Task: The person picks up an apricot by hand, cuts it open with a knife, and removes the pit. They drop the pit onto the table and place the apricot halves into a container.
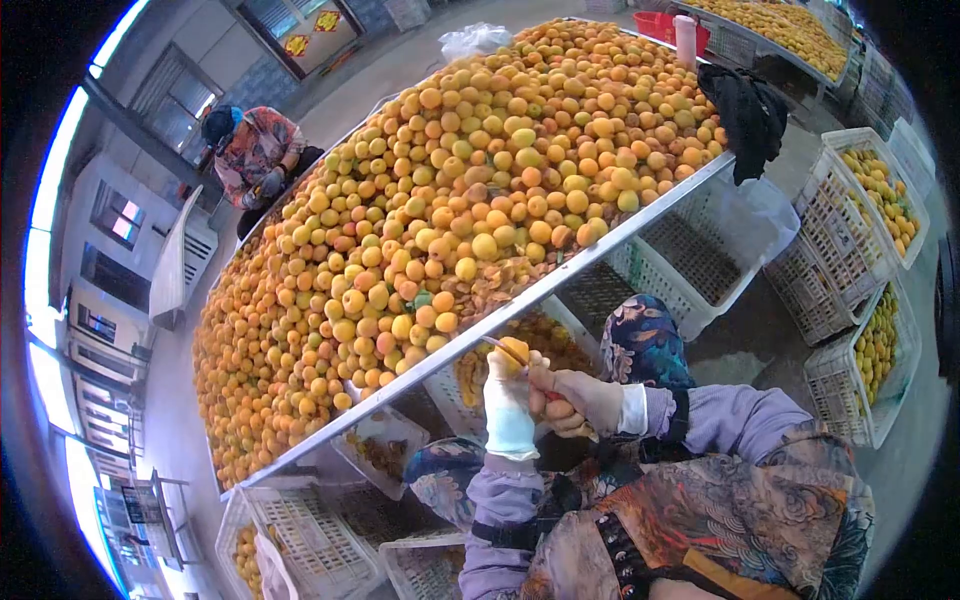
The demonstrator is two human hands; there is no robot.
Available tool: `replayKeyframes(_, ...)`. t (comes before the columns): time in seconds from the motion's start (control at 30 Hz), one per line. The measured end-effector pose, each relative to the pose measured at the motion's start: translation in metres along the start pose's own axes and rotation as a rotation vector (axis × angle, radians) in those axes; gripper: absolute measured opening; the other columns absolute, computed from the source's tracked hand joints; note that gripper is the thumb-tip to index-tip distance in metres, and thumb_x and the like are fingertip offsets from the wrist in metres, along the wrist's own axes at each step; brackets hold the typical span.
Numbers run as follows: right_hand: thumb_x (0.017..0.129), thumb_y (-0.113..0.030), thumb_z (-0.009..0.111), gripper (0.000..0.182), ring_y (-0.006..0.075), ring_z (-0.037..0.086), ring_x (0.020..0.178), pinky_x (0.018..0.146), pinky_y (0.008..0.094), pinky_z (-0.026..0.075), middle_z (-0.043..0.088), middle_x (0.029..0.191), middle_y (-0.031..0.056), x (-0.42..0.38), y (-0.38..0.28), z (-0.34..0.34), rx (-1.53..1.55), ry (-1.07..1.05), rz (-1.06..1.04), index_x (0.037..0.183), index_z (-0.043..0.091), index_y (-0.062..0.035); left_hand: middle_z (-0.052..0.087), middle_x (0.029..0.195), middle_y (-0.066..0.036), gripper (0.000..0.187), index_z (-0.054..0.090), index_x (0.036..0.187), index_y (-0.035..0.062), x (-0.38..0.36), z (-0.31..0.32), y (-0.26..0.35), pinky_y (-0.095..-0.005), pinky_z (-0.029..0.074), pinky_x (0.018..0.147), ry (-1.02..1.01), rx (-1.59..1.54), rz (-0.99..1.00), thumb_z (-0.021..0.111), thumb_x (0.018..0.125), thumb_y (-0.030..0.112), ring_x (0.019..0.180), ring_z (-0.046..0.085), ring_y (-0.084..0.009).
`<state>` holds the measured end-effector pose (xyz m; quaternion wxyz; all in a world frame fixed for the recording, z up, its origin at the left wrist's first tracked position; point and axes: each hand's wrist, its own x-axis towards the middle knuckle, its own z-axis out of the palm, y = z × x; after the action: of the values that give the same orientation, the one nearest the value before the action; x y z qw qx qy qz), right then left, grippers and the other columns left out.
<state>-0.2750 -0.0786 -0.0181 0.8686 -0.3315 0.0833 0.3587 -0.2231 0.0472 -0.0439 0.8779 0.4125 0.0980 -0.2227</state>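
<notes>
Viewed from my remote station: apricots [440, 215] heaped on the table [600, 244]; a co-worker [258, 160] at its far left side; a cloth [742, 112] over its right end; stacked crates [838, 235] farther right; other crates [310, 520] along the near edge, where the left hand [506, 375] and right hand [578, 396] flank one fruit [514, 349].

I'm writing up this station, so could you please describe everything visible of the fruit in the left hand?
The fruit is yellow-orange, smooth-looking and seemingly rounded, though partly covered. A dark line crosses its visible side; whether cut or blade, I cannot tell. The gloved left hand grips it near the table rim, with the right hand close beside it.
</notes>
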Motion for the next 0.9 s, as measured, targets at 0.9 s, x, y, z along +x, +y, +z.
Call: replayKeyframes(0.9,0.087,-0.019,0.060,0.019,0.0055,0.051,0.074,0.064,0.0223,0.044,0.057,0.083,-0.0007,0.069,0.003,-0.012,-0.290,0.516,-0.682,0.097,0.055,-0.0036,0.063,0.089,-0.021,0.037,0.053,0.111,-0.0007,-0.011,0.002,-0.008,-0.0380,0.048,0.070,0.223,1.396,1.000,0.046,0.092,0.030,0.077,0.062,-0.0355)
